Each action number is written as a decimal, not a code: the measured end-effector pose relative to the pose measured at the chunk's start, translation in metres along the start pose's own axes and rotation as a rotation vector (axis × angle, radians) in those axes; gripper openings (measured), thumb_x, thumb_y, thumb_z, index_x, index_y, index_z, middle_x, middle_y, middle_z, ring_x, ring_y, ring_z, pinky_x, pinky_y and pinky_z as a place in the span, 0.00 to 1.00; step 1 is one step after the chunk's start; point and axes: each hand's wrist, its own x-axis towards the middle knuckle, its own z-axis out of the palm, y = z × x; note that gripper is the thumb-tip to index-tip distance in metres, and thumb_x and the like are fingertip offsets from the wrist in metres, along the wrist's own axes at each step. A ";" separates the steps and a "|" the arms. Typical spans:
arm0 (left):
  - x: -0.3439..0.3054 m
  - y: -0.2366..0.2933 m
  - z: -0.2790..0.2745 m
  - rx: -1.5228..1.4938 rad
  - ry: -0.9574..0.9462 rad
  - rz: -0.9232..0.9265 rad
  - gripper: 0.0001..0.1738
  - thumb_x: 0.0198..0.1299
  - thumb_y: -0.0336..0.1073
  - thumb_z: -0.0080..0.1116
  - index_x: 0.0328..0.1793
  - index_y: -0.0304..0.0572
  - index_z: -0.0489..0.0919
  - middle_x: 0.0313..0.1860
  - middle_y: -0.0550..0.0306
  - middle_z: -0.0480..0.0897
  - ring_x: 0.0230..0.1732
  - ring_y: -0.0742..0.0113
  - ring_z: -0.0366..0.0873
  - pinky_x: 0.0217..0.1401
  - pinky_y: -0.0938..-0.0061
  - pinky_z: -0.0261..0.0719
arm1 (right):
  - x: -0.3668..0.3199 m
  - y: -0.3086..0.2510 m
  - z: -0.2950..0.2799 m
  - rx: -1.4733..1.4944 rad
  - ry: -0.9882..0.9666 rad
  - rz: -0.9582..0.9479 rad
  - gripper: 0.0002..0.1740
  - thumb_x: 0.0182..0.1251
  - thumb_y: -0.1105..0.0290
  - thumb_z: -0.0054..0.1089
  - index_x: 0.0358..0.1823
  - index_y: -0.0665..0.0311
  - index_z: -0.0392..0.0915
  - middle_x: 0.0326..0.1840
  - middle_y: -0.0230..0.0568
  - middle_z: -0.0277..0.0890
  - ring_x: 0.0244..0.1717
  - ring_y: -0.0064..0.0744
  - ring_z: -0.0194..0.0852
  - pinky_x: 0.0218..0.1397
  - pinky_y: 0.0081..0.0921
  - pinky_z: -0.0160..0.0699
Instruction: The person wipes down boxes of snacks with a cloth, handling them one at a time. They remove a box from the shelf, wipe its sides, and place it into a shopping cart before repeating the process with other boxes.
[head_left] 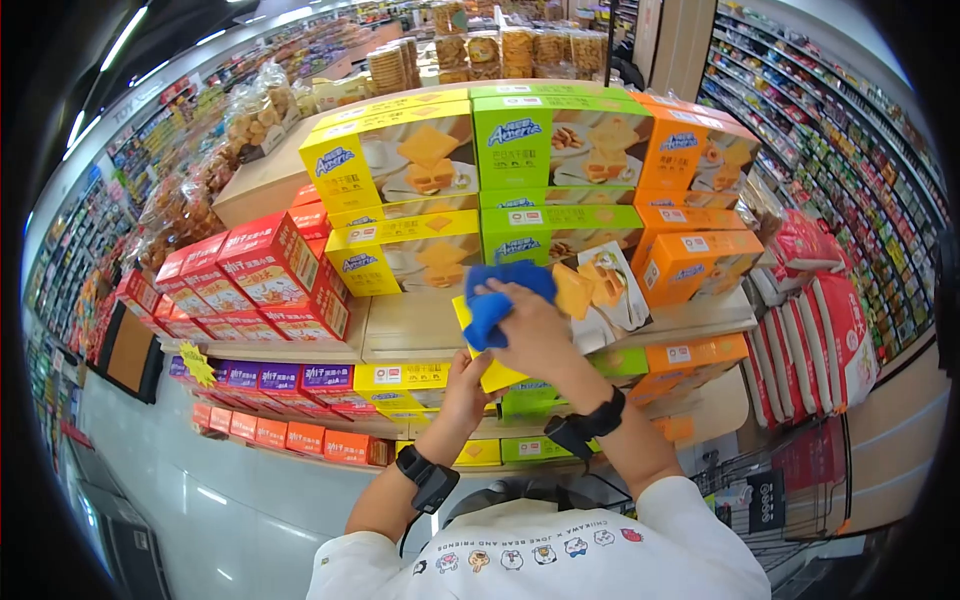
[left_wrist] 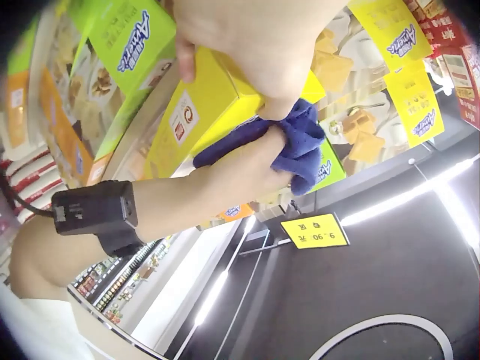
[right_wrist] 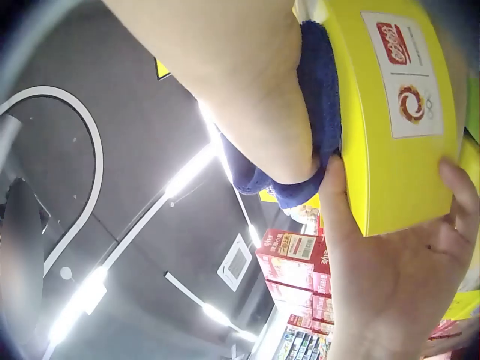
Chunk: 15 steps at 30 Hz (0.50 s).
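Note:
My left hand (head_left: 466, 388) grips one end of a yellow cake box (head_left: 502, 375), held tilted in front of the shelf. In the right wrist view the left thumb and fingers (right_wrist: 461, 187) wrap opposite sides of the box's end. A crumpled blue cloth (head_left: 512, 282) is in my right hand (head_left: 532, 328), pressed to the box's broad side. The left wrist view shows the cloth (left_wrist: 300, 146) bunched around the right fingers, partly hiding them. The box's printed face (head_left: 615, 290) with a cake picture shows beyond the right hand.
Stacked yellow boxes (head_left: 400, 255), green boxes (head_left: 560, 228) and orange boxes (head_left: 700, 265) stand behind the hands on the shelf (head_left: 400, 325). Red boxes (head_left: 265, 265) fill the left side. Lower tiers hold more boxes; a shopping cart (head_left: 800, 495) and red-and-white bags (head_left: 820, 345) are at right.

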 end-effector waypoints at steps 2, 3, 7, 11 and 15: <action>-0.008 0.009 0.005 -0.015 -0.035 0.002 0.14 0.65 0.43 0.56 0.53 0.57 0.67 0.54 0.63 0.77 0.55 0.66 0.76 0.50 0.57 0.74 | 0.002 0.005 0.019 -0.012 -0.011 -0.183 0.35 0.47 0.65 0.68 0.62 0.57 0.73 0.65 0.45 0.71 0.67 0.44 0.66 0.70 0.39 0.65; -0.011 0.012 0.009 -0.012 -0.021 0.006 0.14 0.65 0.43 0.56 0.52 0.56 0.67 0.54 0.63 0.78 0.55 0.66 0.76 0.50 0.57 0.74 | 0.000 0.006 0.015 0.016 -0.011 -0.131 0.34 0.47 0.65 0.68 0.61 0.57 0.73 0.65 0.44 0.71 0.67 0.44 0.66 0.70 0.39 0.65; 0.000 0.000 -0.001 0.007 -0.003 -0.010 0.16 0.67 0.43 0.51 0.58 0.53 0.68 0.52 0.60 0.80 0.51 0.66 0.79 0.47 0.64 0.79 | -0.014 0.035 0.002 -0.061 0.058 -0.027 0.34 0.50 0.63 0.67 0.62 0.60 0.72 0.64 0.48 0.71 0.65 0.48 0.67 0.70 0.41 0.64; -0.002 0.002 -0.002 -0.011 -0.028 0.003 0.15 0.67 0.41 0.52 0.56 0.49 0.67 0.51 0.57 0.80 0.49 0.65 0.81 0.46 0.66 0.80 | -0.035 0.082 -0.031 -0.151 0.213 0.186 0.34 0.51 0.65 0.67 0.63 0.62 0.70 0.64 0.52 0.70 0.64 0.51 0.67 0.68 0.44 0.65; -0.003 0.002 -0.002 -0.006 -0.036 0.007 0.15 0.67 0.41 0.52 0.56 0.48 0.66 0.51 0.57 0.80 0.49 0.65 0.81 0.45 0.65 0.81 | -0.049 0.099 -0.046 -0.242 0.267 0.314 0.33 0.53 0.67 0.65 0.63 0.62 0.70 0.64 0.54 0.69 0.65 0.53 0.66 0.68 0.45 0.65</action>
